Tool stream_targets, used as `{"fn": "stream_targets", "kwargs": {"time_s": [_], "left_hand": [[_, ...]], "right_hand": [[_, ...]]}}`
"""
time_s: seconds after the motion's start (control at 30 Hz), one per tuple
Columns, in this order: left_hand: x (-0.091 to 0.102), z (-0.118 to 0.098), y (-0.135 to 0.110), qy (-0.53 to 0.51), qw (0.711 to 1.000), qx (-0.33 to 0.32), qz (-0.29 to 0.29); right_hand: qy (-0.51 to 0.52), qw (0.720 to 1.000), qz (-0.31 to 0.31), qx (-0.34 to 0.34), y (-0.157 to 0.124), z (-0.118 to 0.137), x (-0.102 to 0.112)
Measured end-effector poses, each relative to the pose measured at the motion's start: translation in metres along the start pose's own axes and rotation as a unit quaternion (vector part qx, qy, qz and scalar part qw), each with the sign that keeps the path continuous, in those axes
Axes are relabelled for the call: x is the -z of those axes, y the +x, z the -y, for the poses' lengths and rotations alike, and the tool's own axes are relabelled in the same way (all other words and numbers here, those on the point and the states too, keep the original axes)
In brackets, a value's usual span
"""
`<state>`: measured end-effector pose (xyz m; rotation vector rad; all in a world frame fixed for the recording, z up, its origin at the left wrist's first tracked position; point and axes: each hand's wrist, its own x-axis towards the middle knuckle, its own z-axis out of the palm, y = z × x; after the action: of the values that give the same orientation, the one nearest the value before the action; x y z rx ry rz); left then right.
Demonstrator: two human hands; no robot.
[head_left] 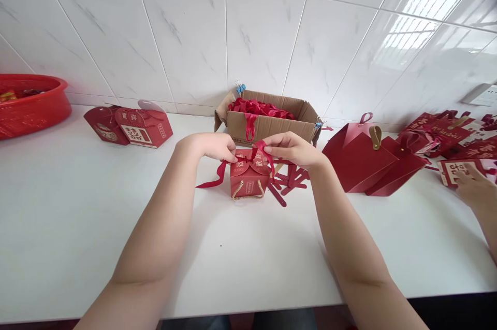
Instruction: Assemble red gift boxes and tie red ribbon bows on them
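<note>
A small red gift box (249,185) with a twisted cord on its front stands upright before me on the white table. Across its top runs a red satin ribbon (216,178), whose one tail trails off to the left. My left hand (215,146) pinches the ribbon at the box's upper left corner; its fingertips are partly hidden. At the upper right, my right hand (291,148) is closed on a loop of the same ribbon between thumb and fingers. Behind and right of the box lie several dark red strips (289,180).
A cardboard box (272,130) of red ribbons stands against the tiled wall. Two red boxes (145,125) and a red basin (42,112) are at left. At right are larger red boxes (359,161), stacked red packaging (446,133) and another person's hand (476,185) on a red-and-white box.
</note>
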<state>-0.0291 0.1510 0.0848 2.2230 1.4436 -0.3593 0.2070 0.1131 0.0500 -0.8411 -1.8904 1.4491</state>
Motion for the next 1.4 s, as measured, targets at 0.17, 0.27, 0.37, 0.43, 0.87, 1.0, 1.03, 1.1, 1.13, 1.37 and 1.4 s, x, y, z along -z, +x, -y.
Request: {"fn": "stream_targets", "kwargs": {"time_s": [0.17, 0.27, 0.37, 0.43, 0.87, 1.0, 1.03, 1.1, 1.13, 1.37, 1.4], "left_hand": [[0.002, -0.004, -0.009, -0.015, 0.997, -0.001, -0.078], [0.002, -0.010, -0.016, -0.049, 0.985, -0.054, -0.158], [0.001, -0.019, -0.019, -0.089, 0.971, -0.104, -0.198], [-0.001, -0.025, -0.019, -0.097, 0.963, -0.121, -0.220], [-0.003, -0.030, -0.017, -0.067, 0.948, -0.129, -0.284], [-0.001, -0.027, -0.020, -0.076, 0.957, -0.111, -0.256], [0.000, -0.025, -0.021, -0.073, 0.964, -0.101, -0.236], [0.003, -0.021, -0.022, -0.052, 0.980, -0.073, -0.176], [0.004, -0.018, -0.022, -0.039, 0.987, -0.060, -0.142], [0.003, -0.010, -0.011, -0.013, 0.998, -0.035, -0.060], [0.002, -0.011, -0.011, -0.017, 0.997, -0.034, -0.070]], "right_hand": [[0.015, 0.998, -0.053, 0.014, 0.011, -0.005, -0.011], [0.003, 0.998, -0.055, 0.014, 0.011, -0.002, -0.015], [-0.030, 0.998, -0.058, 0.013, 0.009, 0.002, -0.017], [-0.050, 0.997, -0.051, 0.010, 0.008, 0.003, -0.017], [-0.095, 0.987, -0.112, -0.061, 0.013, -0.001, -0.019], [-0.073, 0.988, -0.123, -0.051, 0.017, -0.006, -0.020], [-0.064, 0.989, -0.127, -0.048, 0.018, -0.007, -0.020], [-0.047, 0.990, -0.129, -0.041, 0.019, -0.011, -0.018], [-0.039, 0.990, -0.127, -0.040, 0.020, -0.012, -0.017], [0.029, 0.997, -0.054, -0.053, 0.021, -0.012, -0.019], [0.016, 0.996, -0.060, -0.058, 0.021, -0.011, -0.021]]}}
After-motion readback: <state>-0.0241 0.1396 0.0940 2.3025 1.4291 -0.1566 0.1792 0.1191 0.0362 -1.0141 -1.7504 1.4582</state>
